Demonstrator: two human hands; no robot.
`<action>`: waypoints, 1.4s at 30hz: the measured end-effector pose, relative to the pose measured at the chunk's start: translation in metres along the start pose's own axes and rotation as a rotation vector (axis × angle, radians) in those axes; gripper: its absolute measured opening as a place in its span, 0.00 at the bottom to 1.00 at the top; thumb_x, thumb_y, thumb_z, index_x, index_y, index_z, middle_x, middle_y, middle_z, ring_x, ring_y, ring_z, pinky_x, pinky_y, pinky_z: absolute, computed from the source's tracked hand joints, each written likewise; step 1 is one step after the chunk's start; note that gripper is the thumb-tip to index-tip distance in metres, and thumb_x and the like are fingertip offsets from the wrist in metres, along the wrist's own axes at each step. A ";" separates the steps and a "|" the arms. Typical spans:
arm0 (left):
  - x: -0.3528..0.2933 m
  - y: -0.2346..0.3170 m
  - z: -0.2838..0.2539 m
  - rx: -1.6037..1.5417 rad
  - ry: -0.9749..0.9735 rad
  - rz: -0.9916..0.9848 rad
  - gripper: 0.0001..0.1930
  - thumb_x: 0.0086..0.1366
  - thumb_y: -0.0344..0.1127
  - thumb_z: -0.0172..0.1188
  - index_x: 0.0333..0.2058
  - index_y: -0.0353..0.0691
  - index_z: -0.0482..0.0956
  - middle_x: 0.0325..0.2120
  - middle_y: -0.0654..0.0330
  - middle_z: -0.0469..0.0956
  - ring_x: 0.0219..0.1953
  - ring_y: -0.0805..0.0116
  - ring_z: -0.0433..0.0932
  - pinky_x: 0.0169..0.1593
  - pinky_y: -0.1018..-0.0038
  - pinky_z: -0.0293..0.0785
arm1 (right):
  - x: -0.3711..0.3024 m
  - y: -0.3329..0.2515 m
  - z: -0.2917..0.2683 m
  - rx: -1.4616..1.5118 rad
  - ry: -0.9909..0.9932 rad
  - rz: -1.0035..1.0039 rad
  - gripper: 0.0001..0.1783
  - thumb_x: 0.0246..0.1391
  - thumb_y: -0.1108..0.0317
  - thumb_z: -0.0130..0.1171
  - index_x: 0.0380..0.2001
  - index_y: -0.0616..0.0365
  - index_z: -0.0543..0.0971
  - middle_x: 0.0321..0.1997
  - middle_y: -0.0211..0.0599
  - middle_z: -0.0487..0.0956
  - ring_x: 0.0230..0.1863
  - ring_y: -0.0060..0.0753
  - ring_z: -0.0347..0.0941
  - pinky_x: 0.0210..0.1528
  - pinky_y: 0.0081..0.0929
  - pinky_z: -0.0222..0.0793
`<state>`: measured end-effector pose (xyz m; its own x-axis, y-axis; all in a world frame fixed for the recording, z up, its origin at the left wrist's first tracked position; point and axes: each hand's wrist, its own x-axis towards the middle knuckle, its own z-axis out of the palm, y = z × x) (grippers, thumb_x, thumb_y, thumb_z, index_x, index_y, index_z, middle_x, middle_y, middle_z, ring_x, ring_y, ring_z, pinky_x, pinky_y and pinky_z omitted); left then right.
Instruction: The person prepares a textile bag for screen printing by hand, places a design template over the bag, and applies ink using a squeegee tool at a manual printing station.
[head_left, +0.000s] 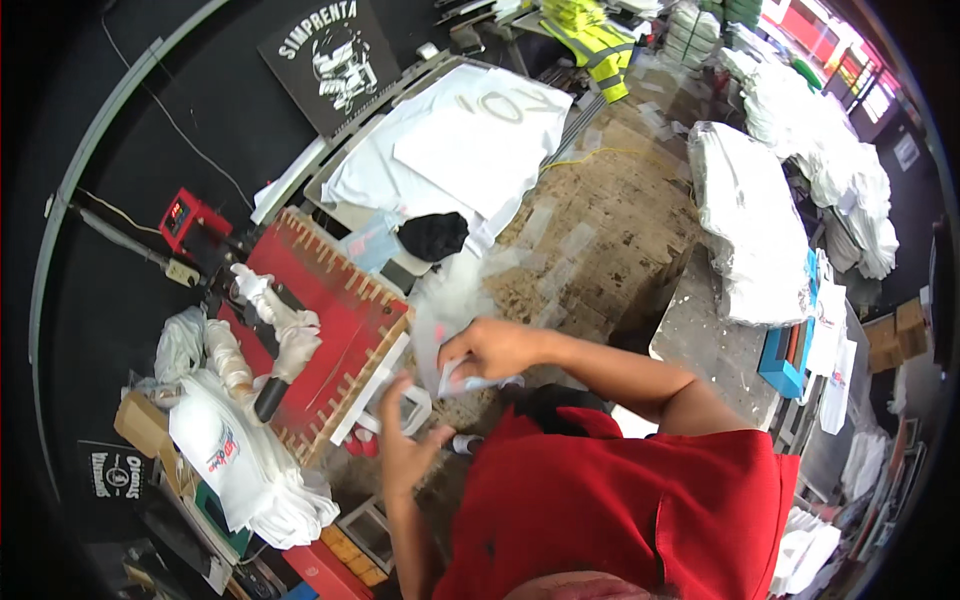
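The right hand (490,350) pinches a translucent sheet (435,312) that extends to its far left, right of the red panel (350,318), long axis roughly near-to-far. The left hand (404,448), spread open, sits nearer and left.

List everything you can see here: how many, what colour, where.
Film: one, whitish, centre
Loop: one, white, centre
Board: one, red, left of centre
Device: one, red, left
Cloth: one, black, above centre
Fabric: several, white, top centre
Vests: uncountable, yellow, top
Bundle: one, white, right
Box: one, blue, right
Cartons: several, brown, far right
Garments: many, white, lower left and right
Signs: two, black, left
Shirt: one, red, bottom, worn
Left hand: one, bare, open, centre
Right hand: one, bare, grip on film, centre
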<state>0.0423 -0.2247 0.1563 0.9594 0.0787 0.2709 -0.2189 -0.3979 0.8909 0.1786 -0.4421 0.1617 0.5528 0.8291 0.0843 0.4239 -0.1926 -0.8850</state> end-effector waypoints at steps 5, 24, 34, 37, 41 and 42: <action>-0.027 -0.051 0.020 -0.147 -0.423 -0.307 0.25 0.52 0.30 0.75 0.48 0.34 0.77 0.41 0.58 0.82 0.45 0.69 0.79 0.51 0.73 0.73 | -0.010 0.042 -0.011 0.253 0.226 0.159 0.13 0.51 0.70 0.68 0.40 0.61 0.81 0.34 0.40 0.84 0.35 0.30 0.79 0.43 0.28 0.73; -0.036 -0.071 0.022 -0.405 -0.005 -0.434 0.12 0.65 0.25 0.58 0.48 0.31 0.79 0.41 0.59 0.83 0.43 0.73 0.79 0.50 0.76 0.73 | -0.110 0.161 0.012 0.365 0.349 0.780 0.42 0.64 0.31 0.43 0.55 0.64 0.76 0.45 0.46 0.82 0.37 0.35 0.79 0.42 0.29 0.74; -0.029 -0.056 0.022 -0.715 0.091 -0.517 0.14 0.69 0.25 0.54 0.52 0.30 0.75 0.48 0.55 0.81 0.47 0.68 0.81 0.51 0.70 0.79 | -0.187 0.126 0.038 0.493 -0.378 1.274 0.53 0.59 0.24 0.37 0.63 0.67 0.67 0.56 0.56 0.77 0.47 0.50 0.81 0.36 0.47 0.85; -0.035 -0.061 0.022 -0.781 0.175 -0.558 0.14 0.69 0.25 0.55 0.52 0.30 0.75 0.47 0.55 0.81 0.46 0.68 0.81 0.49 0.70 0.80 | -0.177 0.126 0.044 0.461 -0.422 1.255 0.52 0.59 0.24 0.38 0.61 0.67 0.69 0.54 0.52 0.78 0.47 0.48 0.81 0.35 0.46 0.86; -0.038 -0.063 0.024 -0.760 0.194 -0.551 0.13 0.69 0.24 0.54 0.51 0.30 0.77 0.45 0.55 0.82 0.45 0.68 0.82 0.49 0.70 0.81 | -0.179 0.127 0.046 0.428 -0.454 1.242 0.52 0.58 0.24 0.38 0.60 0.67 0.71 0.53 0.49 0.79 0.46 0.43 0.82 0.32 0.43 0.86; -0.039 -0.064 0.026 -0.761 0.184 -0.548 0.13 0.69 0.24 0.55 0.51 0.31 0.78 0.44 0.57 0.83 0.44 0.69 0.82 0.49 0.71 0.80 | -0.180 0.131 0.046 0.422 -0.468 1.235 0.52 0.58 0.24 0.38 0.60 0.67 0.71 0.53 0.49 0.79 0.46 0.43 0.82 0.32 0.43 0.86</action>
<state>0.0236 -0.2258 0.0789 0.9339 0.2460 -0.2593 0.1333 0.4335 0.8912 0.1016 -0.5923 0.0090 0.0818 0.3521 -0.9324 -0.4518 -0.8208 -0.3496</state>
